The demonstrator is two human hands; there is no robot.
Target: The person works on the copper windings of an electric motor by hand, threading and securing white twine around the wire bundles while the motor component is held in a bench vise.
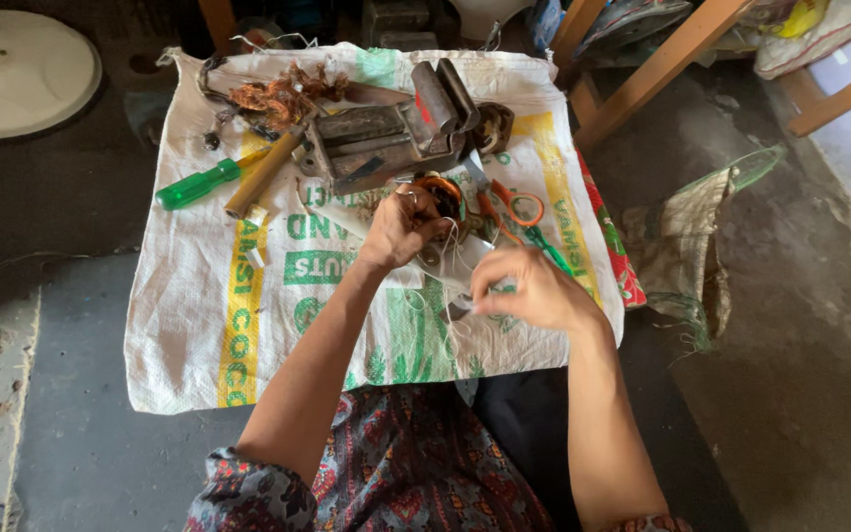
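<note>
My left hand (pixel 404 227) is closed around a round motor winding (pixel 438 187) with orange copper coils, held just above a white woven sack (pixel 209 325) spread on the floor. White thread (pixel 445 296) runs from the winding to my right hand (pixel 534 291), whose fingers pinch it a little lower and to the right. Both hands sit near the middle of the sack, in front of a metal bench vise (pixel 386 133).
A green-handled screwdriver (pixel 199 183) and a wooden-handled tool (pixel 263 173) lie at the left. Orange-handled scissors (pixel 512 205) lie right of the winding. A tangle of copper wire scrap (pixel 278 97) is at the back. Wooden furniture legs (pixel 662 64) stand at the right rear; a white disc (pixel 22 69) lies far left.
</note>
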